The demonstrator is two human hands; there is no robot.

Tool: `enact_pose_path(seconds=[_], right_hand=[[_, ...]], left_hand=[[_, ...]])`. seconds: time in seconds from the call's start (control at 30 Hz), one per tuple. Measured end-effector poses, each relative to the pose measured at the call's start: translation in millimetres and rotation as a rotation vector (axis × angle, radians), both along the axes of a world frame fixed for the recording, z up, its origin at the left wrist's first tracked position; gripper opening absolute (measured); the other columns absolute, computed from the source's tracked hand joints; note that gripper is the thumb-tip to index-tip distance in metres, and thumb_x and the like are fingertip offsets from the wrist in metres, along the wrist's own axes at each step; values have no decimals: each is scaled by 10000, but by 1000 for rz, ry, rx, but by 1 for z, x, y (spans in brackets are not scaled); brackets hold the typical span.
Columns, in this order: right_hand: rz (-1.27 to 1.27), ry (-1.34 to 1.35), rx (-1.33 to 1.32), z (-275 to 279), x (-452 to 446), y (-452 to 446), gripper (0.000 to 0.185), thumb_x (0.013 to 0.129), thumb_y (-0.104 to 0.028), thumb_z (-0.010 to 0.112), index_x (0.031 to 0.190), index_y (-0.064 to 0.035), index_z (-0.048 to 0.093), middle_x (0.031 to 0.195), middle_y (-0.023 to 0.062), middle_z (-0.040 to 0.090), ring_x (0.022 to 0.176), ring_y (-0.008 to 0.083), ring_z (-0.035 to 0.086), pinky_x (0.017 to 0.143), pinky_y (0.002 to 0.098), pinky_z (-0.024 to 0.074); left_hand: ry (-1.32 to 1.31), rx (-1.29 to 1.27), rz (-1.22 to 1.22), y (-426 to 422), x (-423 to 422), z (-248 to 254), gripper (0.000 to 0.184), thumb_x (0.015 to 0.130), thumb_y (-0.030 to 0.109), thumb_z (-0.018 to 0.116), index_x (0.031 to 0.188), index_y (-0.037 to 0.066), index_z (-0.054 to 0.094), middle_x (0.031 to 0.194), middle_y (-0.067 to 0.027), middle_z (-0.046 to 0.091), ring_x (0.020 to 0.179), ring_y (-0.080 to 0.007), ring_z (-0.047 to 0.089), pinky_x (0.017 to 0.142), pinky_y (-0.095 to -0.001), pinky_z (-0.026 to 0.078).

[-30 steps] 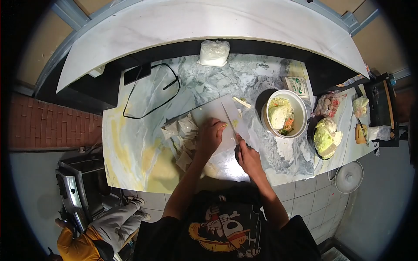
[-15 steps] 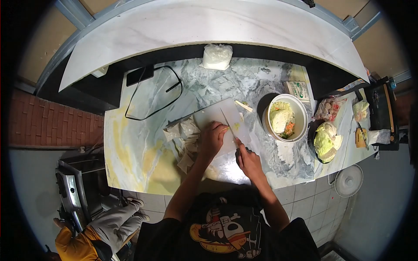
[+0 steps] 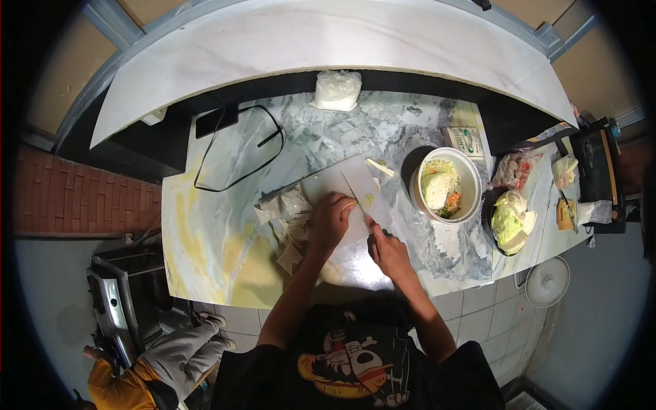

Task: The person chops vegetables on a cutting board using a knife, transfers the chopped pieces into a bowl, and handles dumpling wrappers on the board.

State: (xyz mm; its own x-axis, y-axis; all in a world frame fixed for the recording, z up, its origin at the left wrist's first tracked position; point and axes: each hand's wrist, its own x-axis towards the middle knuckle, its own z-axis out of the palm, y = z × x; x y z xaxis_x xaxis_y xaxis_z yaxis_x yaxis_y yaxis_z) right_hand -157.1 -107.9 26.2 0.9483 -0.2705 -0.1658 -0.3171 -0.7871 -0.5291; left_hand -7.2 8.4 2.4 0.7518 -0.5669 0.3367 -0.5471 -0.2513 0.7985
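My left hand [image 3: 331,220] is closed on a small pale yellow-green vegetable piece [image 3: 349,205] at the middle of the white cutting board [image 3: 328,181]. In my right hand [image 3: 389,251] is the handle of a knife [image 3: 354,195], its blade pointing away from me and lying close beside the left fingertips. Small yellowish cut bits [image 3: 369,200] lie on the board to the right of the blade. Folded pale wrappers [image 3: 292,203] are piled along the board's left side. A white bowl [image 3: 471,171] to the right holds chopped vegetables and a cabbage chunk.
Cabbage [image 3: 512,222] sits in a dark dish at the right, near a bag of reddish food [image 3: 517,169]. A white bag [image 3: 337,90] stands at the back. A black cable [image 3: 232,183] and a phone [image 3: 217,121] lie at the left. Another person [image 3: 164,362] is at lower left.
The knife and my right hand have shifted slightly left toward my left fingers, which stay closed on the piece. The whole view has also moved a little.
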Motion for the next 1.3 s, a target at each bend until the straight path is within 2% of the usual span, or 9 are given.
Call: enact_pose_path(seconds=[0.3,0.5,0.6,0.8,0.87,0.97,1.3], right_hand=[[-4,66,-5,-1,14,0,622,880,-122,559,1453,-193,329,728,252,629,679,444,631,640,545,503],[-48,30,19,-1,9,0,624,883,-123,552,1455,-199,314,712,249,624,670,454,622,635,552,495],[-63,60,24,3,5,-1,597,898,-103,537,1451,-187,330,714,257,628,690,464,620,647,545,485],[-58,-49,54,-1,0,2,615,881,-76,551,1452,-171,345,723,243,633,686,453,619,653,538,486],[-14,-99,22,0,0,2,640,869,-88,558,1463,-148,328,741,231,621,667,426,619,620,515,494],[-10,-27,18,3,1,2,645,867,-84,560,1465,-142,326,767,228,624,688,415,624,628,506,496],[11,-40,5,1,1,3,656,860,-83,567,1470,-117,328,770,218,626,686,412,620,637,502,503]], left_hand=[[-29,56,-6,1,2,-3,133,833,36,651,964,17,667,922,-138,644,868,-335,633,751,-396,501],[-30,33,-5,0,1,-1,101,823,43,632,916,17,665,897,-123,625,855,-346,602,754,-425,485],[-6,18,12,1,0,-1,100,820,38,635,911,19,672,894,-125,640,847,-347,612,773,-426,488],[30,14,28,1,0,-6,102,811,43,650,904,32,691,892,-125,666,846,-346,632,786,-419,504],[-20,14,26,0,1,-6,101,806,41,659,901,33,693,895,-123,665,850,-343,635,766,-416,510],[55,52,45,0,0,-6,101,802,36,667,899,33,696,896,-128,664,854,-342,638,763,-419,512],[51,43,30,2,2,-7,98,802,44,675,894,31,703,892,-131,668,844,-331,645,744,-404,521]])
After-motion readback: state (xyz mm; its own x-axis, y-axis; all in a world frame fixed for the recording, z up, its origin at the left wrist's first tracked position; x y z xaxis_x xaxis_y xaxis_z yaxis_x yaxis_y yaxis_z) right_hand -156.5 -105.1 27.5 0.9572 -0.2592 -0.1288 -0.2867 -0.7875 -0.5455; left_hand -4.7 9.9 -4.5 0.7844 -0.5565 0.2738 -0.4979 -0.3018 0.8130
